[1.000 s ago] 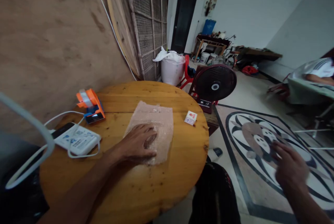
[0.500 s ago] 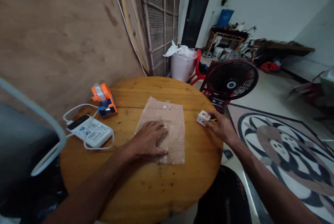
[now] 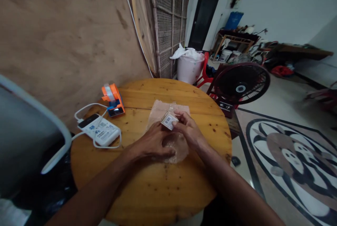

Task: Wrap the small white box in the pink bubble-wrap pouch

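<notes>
A small white box (image 3: 169, 120) with a printed code is pinched between the thumb and fingers of my right hand (image 3: 188, 129). It is held tilted over the bubble wrap bag (image 3: 181, 152), close to the fingertips of my left hand (image 3: 152, 143). The bag is on the round wooden table, and its near part bulges up in a rounded shape. My left hand curves around this part, thumb at the near edge; its other fingers are partly hidden behind the box and the wrap.
At the table's (image 3: 142, 191) left stand a white power bank (image 3: 104, 133) with a looped cable and an orange and blue tape dispenser (image 3: 114, 99). Beyond the right edge is a dark fan (image 3: 240, 87). A white sack (image 3: 189, 66) stands behind the table.
My right hand has brought the white box from the table's right side over the bubble wrap bag. The bag's near part has risen beside my left hand. The view has shifted slightly.
</notes>
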Tool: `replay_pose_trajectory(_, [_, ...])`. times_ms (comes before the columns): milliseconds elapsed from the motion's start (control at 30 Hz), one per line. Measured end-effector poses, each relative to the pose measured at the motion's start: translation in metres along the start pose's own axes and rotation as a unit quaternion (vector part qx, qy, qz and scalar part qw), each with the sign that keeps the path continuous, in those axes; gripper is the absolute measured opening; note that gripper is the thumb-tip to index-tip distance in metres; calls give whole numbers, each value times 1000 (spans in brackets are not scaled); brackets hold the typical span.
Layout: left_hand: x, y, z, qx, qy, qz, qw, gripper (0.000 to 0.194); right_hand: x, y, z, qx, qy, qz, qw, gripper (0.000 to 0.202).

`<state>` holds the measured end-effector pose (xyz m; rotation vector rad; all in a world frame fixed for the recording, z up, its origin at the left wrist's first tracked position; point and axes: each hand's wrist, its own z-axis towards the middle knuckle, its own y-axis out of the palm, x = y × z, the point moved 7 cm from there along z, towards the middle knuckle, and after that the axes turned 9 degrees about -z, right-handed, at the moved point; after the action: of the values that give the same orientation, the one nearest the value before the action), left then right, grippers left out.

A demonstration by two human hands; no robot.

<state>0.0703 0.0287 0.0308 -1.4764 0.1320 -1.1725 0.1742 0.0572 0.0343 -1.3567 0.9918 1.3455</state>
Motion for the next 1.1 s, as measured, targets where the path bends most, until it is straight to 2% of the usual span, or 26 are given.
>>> replay_pose_trajectory(133, [-12,-6,-1,8,-30,-44,999,52,17,-15,-1,19,17,-38,999,44])
replay_pose_trajectory(200, [-22,-12,0,47,-48,-78,995,42,21,-21,-3,20,17,-54,998,48])
replay_pose_trajectory(267, [-35,-19,-2,110,-87,-111,984,36,23,-22,-5,19,8,-67,998,51])
replay_pose_trajectory(333, [-48,-25,-5,165,-137,-138,967,33,24,-20,-7,14,-4,-80,997,53])
replay_pose_trajectory(400, [-57,-26,-9,193,-170,-160,953,33,26,-15,-8,3,-15,-90,996,55])
replay_pose_trajectory(500, [-60,-21,-8,177,-167,-168,955,35,28,-8,-11,-13,-34,-107,994,55])
replay_pose_trajectory(667, [-56,-17,-6,150,-150,-119,970,39,33,0,-15,-38,-57,-164,984,58])
replay_pose_trajectory(800, [-55,-18,-5,141,-147,-132,970,44,39,-4,-14,-18,-67,-217,974,65])
replay_pose_trajectory(967, [-52,-16,-3,125,-129,-167,970,49,45,-7,-12,-18,-93,-228,969,64])
replay_pose_trajectory(1100, [-48,-16,-3,116,-109,-153,975,53,43,-6,-12,-20,-105,-222,969,63])
